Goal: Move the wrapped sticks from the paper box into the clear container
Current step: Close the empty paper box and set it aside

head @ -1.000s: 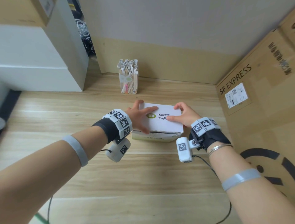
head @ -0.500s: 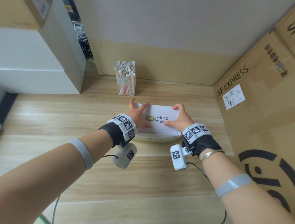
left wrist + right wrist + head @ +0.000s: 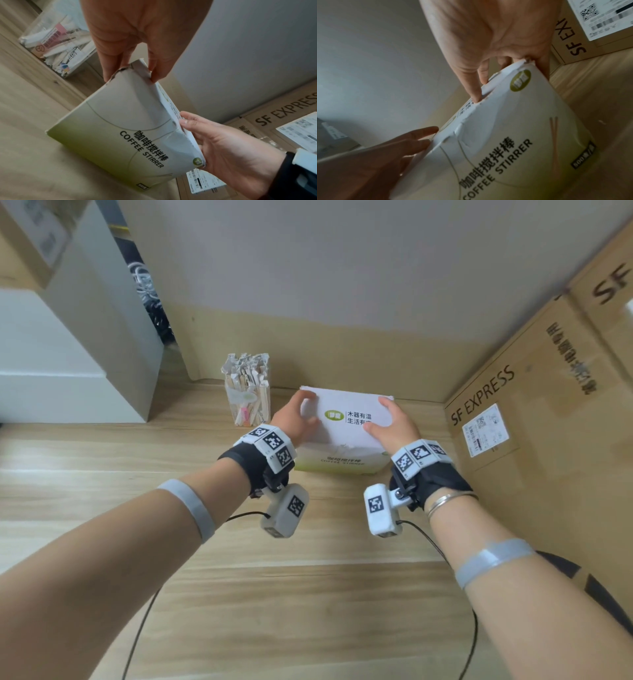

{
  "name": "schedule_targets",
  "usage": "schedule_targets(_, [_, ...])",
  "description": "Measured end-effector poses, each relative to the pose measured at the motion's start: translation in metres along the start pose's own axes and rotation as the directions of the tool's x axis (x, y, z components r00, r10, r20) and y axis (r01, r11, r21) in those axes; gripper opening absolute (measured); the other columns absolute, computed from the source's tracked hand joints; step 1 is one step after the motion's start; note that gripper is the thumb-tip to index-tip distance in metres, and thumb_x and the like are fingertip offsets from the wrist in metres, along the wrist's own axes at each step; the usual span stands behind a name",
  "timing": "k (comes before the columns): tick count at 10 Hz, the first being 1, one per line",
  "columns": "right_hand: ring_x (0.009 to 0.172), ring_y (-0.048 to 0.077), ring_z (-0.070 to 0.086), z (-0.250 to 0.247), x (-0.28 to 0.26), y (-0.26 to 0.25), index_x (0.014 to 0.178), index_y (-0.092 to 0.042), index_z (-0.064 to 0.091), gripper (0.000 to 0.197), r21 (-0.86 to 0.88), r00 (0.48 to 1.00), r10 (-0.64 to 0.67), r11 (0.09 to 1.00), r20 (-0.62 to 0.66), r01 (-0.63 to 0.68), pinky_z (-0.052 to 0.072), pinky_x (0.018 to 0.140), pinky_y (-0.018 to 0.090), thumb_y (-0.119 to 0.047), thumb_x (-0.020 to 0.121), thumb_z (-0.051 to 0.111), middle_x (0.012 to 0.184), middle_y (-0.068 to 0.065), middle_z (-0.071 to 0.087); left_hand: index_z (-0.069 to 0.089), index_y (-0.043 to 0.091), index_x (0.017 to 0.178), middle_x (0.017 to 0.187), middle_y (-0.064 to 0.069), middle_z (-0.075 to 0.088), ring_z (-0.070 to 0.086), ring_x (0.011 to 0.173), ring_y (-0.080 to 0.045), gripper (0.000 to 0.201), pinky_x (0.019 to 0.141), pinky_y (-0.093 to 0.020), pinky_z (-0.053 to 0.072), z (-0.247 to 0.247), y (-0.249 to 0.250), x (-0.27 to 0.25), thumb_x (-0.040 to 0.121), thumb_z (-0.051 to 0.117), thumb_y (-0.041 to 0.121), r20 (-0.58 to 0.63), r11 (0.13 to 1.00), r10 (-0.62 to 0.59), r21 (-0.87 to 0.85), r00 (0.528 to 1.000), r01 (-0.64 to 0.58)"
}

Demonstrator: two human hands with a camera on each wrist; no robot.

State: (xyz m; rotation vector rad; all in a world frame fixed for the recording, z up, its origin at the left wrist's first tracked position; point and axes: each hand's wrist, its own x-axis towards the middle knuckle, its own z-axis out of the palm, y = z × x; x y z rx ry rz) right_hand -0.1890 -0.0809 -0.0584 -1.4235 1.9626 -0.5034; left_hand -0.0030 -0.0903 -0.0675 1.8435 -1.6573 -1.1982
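The paper box [image 3: 346, 436], white and green with "COFFEE STIRRER" printed on it, sits on the wooden table with its lid down. My left hand [image 3: 294, 419] grips its left end, fingers straddling the near top corner [image 3: 133, 33]. My right hand [image 3: 390, 426] grips the right end, thumb on the top edge and fingers round the side [image 3: 223, 146]. The clear container [image 3: 247, 392] stands just left of the box near the wall, packed with wrapped sticks [image 3: 245, 368]. No sticks show inside the box.
Tall SF EXPRESS cardboard boxes [image 3: 513, 422] wall off the right side. A white cabinet [image 3: 68, 371] stands at the back left. The wall's skirting [image 3: 342, 354] runs close behind the box. Bare wooden table [image 3: 308, 594] lies between me and the box.
Both hands have slid the box away from me toward the wall, so it now stands beside the clear container rather than in front of it. My hands have shifted out to its ends.
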Motion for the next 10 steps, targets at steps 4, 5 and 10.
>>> schedule_targets(4, [0.136, 0.025, 0.037, 0.013, 0.054, -0.006, 0.145, -0.023, 0.031, 0.063, -0.014, 1.0, -0.008, 1.0, 0.029, 0.009, 0.034, 0.109, 0.032, -0.024, 0.089, 0.06, 0.148, 0.007, 0.037, 0.042, 0.024, 0.133, 0.106, -0.012, 0.06, 0.049, 0.063, -0.019, 0.046, 0.048, -0.02, 0.035, 0.005, -0.005, 0.053, 0.089, 0.051, 0.014, -0.088, 1.0, -0.008, -0.023, 0.996, 0.006])
schedule_targets(5, [0.138, 0.023, 0.032, 0.019, 0.058, -0.004, 0.145, -0.022, 0.031, 0.062, -0.016, 0.999, -0.011, 1.0, 0.045, 0.012, 0.03, 0.109, 0.031, -0.023, 0.089, 0.059, 0.15, 0.006, 0.034, 0.042, 0.024, 0.134, 0.096, -0.007, 0.054, 0.048, 0.061, -0.017, 0.046, 0.046, -0.018, 0.033, 0.006, -0.009, 0.056, 0.09, 0.05, 0.014, -0.1, 1.0, -0.023, -0.009, 0.995, 0.022])
schedule_targets(10, [0.133, 0.023, 0.038, -0.008, 0.025, -0.027, 0.135, -0.015, 0.044, 0.046, 0.002, 0.994, -0.082, 0.997, -0.069, 0.082, 0.031, 0.107, 0.03, -0.019, 0.09, 0.054, 0.145, 0.009, 0.037, 0.051, 0.018, 0.129, 0.131, -0.011, 0.056, 0.059, 0.108, -0.028, 0.037, 0.082, -0.028, 0.044, -0.018, 0.021, 0.028, 0.092, 0.049, 0.019, -0.143, 0.988, 0.083, 0.143, 0.986, -0.063])
